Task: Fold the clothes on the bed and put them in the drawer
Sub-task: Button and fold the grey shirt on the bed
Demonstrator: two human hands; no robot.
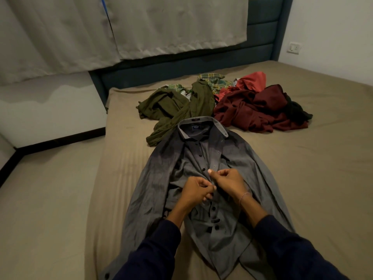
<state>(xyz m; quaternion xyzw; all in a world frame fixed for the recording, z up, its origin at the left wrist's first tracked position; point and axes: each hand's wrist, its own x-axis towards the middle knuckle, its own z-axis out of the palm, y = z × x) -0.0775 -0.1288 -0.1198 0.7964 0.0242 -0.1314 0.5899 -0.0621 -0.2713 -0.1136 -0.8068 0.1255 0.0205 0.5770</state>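
A grey shirt [203,178] lies face up on the bed [302,168], collar away from the person. Both hands meet at its button placket: the left hand [196,190] and right hand [228,181] each pinch the fabric mid-chest. Beyond the collar lie an olive garment [173,110], a plaid one [214,81] and a red heap [254,106].

Both arms reach fwd, dark sleeves to the forearms. L hand [198,188] and R hand [227,181] sit knuckle to knuckle — fingers curled, thumbs and fingertips pinching the shirt [205,158] placket. Thin band on R wrist.
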